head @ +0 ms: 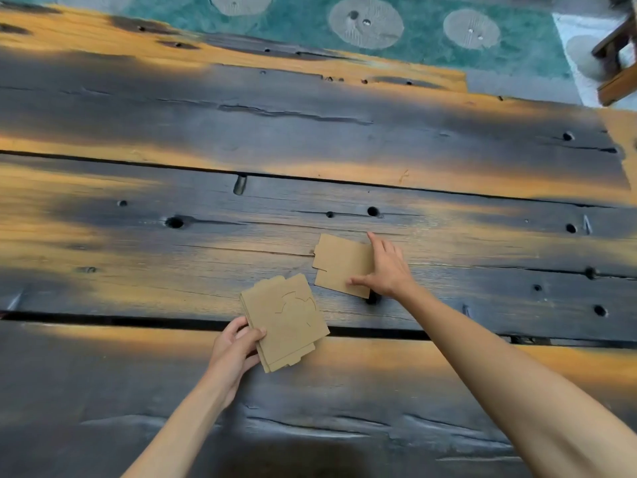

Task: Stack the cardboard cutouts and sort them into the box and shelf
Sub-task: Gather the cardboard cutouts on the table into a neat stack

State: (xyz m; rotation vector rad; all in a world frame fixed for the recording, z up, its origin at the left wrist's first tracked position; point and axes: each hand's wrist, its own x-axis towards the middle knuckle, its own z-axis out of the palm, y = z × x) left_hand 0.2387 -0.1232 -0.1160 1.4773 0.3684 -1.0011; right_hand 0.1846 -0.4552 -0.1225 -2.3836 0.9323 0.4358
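Note:
A stack of brown cardboard cutouts point(287, 322) is held just above the dark wooden table, near its middle. My left hand point(236, 346) grips the stack's left edge, thumb on top and fingers underneath. A single notched cardboard cutout point(339, 262) lies flat on the table to the upper right of the stack. My right hand point(384, 267) rests on that cutout's right edge, with the thumb pressing its lower part and the forefinger stretched along its top right corner. No box or shelf is in view.
The table point(310, 132) is made of wide charred planks with orange patches, drilled holes and long gaps between boards. Beyond its far edge lies a green floor with grey round marks point(365, 22). A wooden piece of furniture point(617, 63) stands at the top right.

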